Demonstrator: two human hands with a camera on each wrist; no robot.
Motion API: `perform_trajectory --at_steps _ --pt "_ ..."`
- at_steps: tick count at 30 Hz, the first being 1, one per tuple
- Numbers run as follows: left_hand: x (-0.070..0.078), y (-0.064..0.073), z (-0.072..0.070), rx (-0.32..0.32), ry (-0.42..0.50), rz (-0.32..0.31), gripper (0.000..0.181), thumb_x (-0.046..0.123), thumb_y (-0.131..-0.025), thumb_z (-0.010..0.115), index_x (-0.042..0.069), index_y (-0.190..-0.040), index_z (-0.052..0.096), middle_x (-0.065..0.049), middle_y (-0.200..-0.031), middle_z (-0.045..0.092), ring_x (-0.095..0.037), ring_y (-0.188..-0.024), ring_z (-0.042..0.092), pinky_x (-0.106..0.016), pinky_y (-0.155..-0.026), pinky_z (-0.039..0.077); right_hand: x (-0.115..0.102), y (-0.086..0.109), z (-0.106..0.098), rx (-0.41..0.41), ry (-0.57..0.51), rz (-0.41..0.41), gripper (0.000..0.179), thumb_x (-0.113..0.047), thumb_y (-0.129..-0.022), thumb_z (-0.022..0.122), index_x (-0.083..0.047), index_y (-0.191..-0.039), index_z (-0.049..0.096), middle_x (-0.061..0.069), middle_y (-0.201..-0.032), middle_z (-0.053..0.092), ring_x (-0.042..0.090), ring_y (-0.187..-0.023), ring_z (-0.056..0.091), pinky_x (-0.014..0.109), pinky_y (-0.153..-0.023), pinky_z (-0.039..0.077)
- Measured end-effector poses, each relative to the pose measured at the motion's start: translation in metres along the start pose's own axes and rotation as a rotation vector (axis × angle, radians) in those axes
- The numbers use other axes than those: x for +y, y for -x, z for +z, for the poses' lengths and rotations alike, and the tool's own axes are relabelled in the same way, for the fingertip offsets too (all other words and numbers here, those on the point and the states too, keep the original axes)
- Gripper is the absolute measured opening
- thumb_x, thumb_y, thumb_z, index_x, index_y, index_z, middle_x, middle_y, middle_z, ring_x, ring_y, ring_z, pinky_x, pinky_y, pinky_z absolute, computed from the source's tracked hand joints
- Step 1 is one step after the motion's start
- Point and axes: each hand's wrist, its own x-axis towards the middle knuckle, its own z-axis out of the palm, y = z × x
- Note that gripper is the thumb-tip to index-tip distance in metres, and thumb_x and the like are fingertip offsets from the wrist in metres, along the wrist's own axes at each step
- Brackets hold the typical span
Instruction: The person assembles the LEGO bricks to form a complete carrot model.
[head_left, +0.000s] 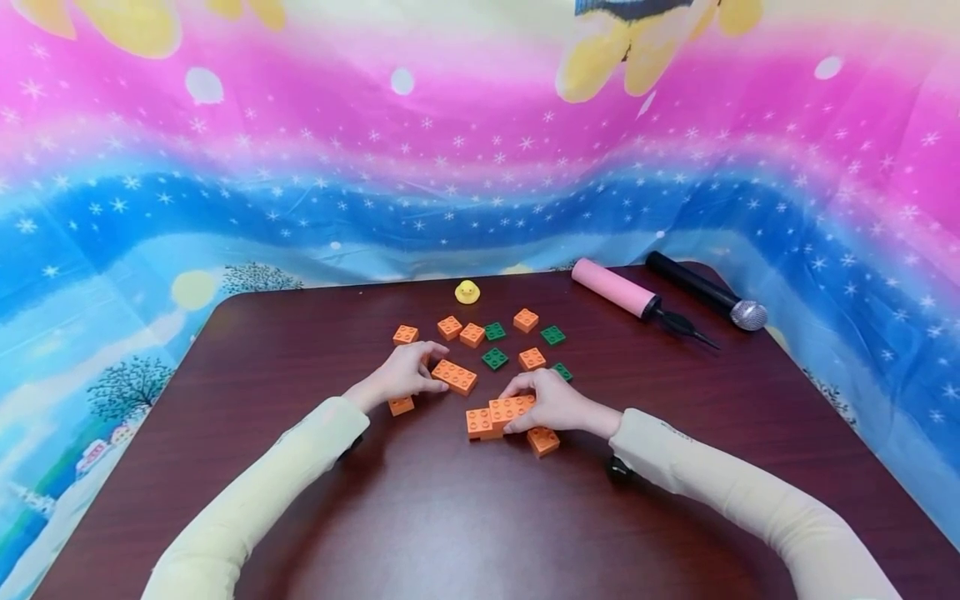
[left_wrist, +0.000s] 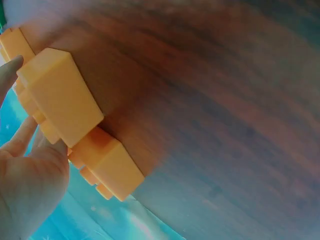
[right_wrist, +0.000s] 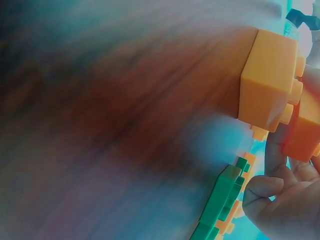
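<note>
Bricks (head_left: 532, 358), orange and green, lie well in from near edge of table (head_left: 435, 517). Right hand (head_left: 557, 402) pinches long brick (head_left: 507, 407). Left hand (head_left: 403, 372) at second long brick (head_left: 455, 377); cannot tell if gripped. Duck (head_left: 467, 292) by far edge; pump (head_left: 611, 288), microphone (head_left: 701, 288) toward far right corner.

Dark lettering (head_left: 677, 431) on the right sleeve (head_left: 720, 477) cannot be read.

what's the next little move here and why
I'd probably bring the eight-stud orange brick toward the right hand with the left hand: the left thumb is at that brick's end, while the right hand grips another orange brick nearby, so joining them seems plausible.
</note>
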Motion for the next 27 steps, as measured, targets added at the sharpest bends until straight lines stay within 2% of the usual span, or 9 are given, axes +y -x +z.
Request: perform_trajectory --at_steps 6,12,17,23,27 --pt "-0.003 -0.002 0.001 -0.027 0.030 -0.010 0.057 0.014 -0.081 0.076 0.002 -0.131 0.052 -0.016 -0.126 0.061 -0.010 -0.057 0.059 -0.028 -0.052 0.051 0.000 -0.001 0.001 0.003 0.003 0.004 0.035 -0.027 -0.073 0.083 -0.015 -0.105 0.073 -0.002 -0.105 0.071 0.012 -0.094 0.058 0.032 -0.084 0.047" --pt "-0.003 -0.002 0.003 -0.031 0.019 -0.020 0.049 0.015 -0.081 0.077 0.002 -0.124 0.058 -0.016 -0.112 0.062 -0.010 -0.055 0.059 -0.027 -0.050 0.051 -0.002 -0.001 0.001 0.003 0.006 0.004 0.035 -0.027 -0.074 0.083 -0.015 -0.105 0.073 -0.002 -0.106 0.070 0.012 -0.097 0.059 0.034 -0.086 0.047" --pt "-0.002 -0.001 0.004 -0.007 0.003 -0.043 0.043 0.018 -0.079 0.079 0.001 -0.116 0.063 -0.014 -0.106 0.061 -0.009 -0.057 0.061 -0.025 -0.055 0.052 -0.002 -0.001 0.001 0.001 0.007 0.018 0.036 -0.027 -0.074 0.083 -0.015 -0.106 0.073 -0.001 -0.107 0.070 0.013 -0.098 0.058 0.035 -0.087 0.047" --pt "-0.001 0.004 0.003 0.056 -0.037 -0.008 0.039 0.023 -0.077 0.080 0.003 -0.108 0.067 -0.012 -0.102 0.062 -0.008 -0.070 0.065 -0.028 -0.067 0.054 -0.001 -0.001 0.002 0.010 0.010 0.022 0.036 -0.028 -0.073 0.083 -0.016 -0.105 0.073 -0.002 -0.106 0.070 0.012 -0.097 0.058 0.034 -0.086 0.047" --pt "0.003 0.010 0.002 0.084 0.013 -0.015 0.039 0.023 -0.076 0.081 0.005 -0.107 0.067 -0.009 -0.101 0.065 -0.010 -0.075 0.066 -0.029 -0.070 0.054 0.000 0.000 0.002 0.013 0.010 0.010 0.036 -0.029 -0.073 0.083 -0.016 -0.105 0.073 -0.002 -0.105 0.070 0.011 -0.095 0.058 0.032 -0.083 0.047"
